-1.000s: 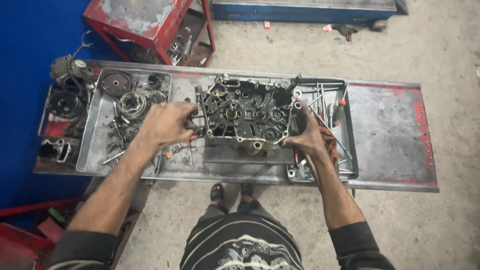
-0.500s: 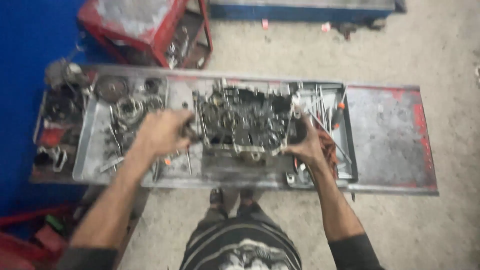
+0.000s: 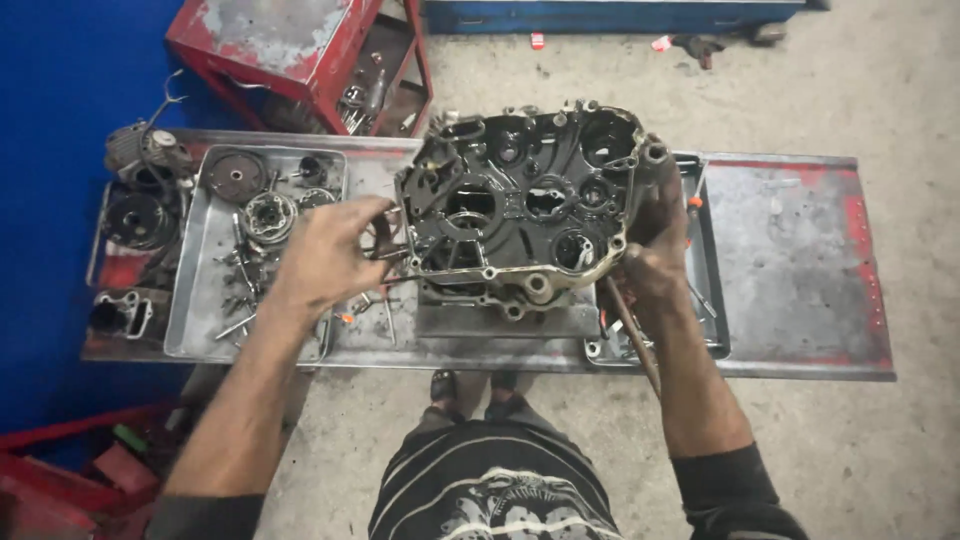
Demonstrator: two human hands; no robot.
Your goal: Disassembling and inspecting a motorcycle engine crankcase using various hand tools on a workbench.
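A black, greasy cast-metal engine crankcase half (image 3: 525,205) stands tilted up above the middle of a grey steel workbench (image 3: 790,260). The right hand (image 3: 650,265) grips its right edge, fingers closed, with a long thin rod (image 3: 632,340) alongside. The left hand (image 3: 325,255), fingers loosely curled, touches its left edge. A shallow metal tray (image 3: 200,300) at left holds gears and bolts.

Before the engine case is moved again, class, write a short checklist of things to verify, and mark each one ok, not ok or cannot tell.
1. Right hand grips the engine case at its right edge: ok.
2. Left hand grips the case: cannot tell, its fingers reach the left edge.
3. Case tilted up off the metal table: ok.
4. Loose parts kept inside the tray: not ok, some lie on the table.
5. Rod by the right hand secured: cannot tell.
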